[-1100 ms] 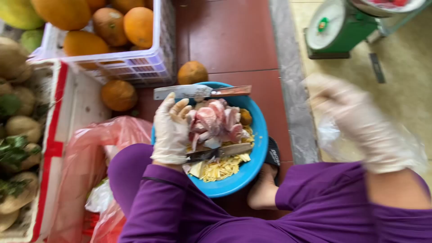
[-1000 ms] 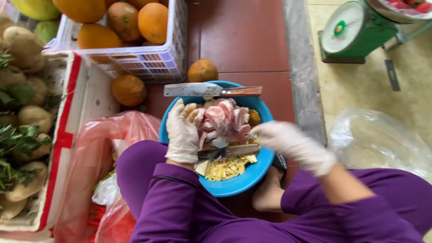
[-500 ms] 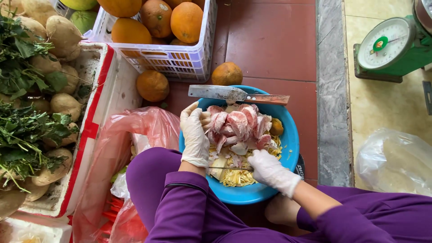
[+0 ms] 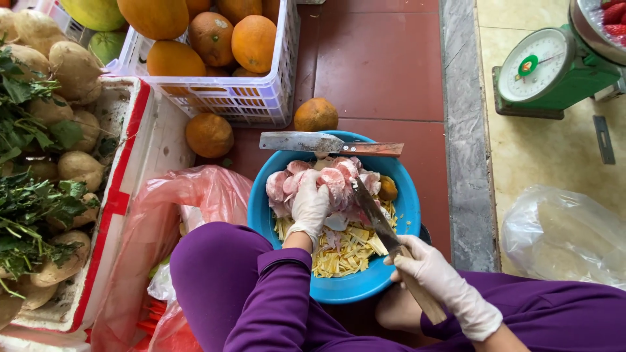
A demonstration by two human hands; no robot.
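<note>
A: What are the fingers doing right now?

B: The gloved right hand [image 4: 435,270] is wrapping its fingers around the wooden handle of a dark-bladed knife [image 4: 375,218], with the blade pointing up into the peeled pink pomelo [image 4: 326,186]. The gloved left hand [image 4: 310,205] is spreading its fingers over that fruit, pressing it down.

A: And where is the fruit sitting?

B: It is lying in the round blue plastic basin [image 4: 403,195], on top of pale yellow pith scraps [image 4: 345,254], with the basin resting at the person's purple-clad lap.

A: Which step does that look like?

B: I am judging it as the separating or trimming of the segments. Whether the edge is already cutting into the flesh is hard to tell, since the blade is partly hiding behind the fruit.

A: What is the next move calling for?

B: Probably a steady left grip, fingertips kept clear of the blade.

A: Anything further out?

B: A broad steel cleaver [image 4: 326,143] is lying across the basin's far rim, and a white plastic crate of oranges [image 4: 248,98] is standing beyond it on the red tiled floor [image 4: 378,58].
</note>
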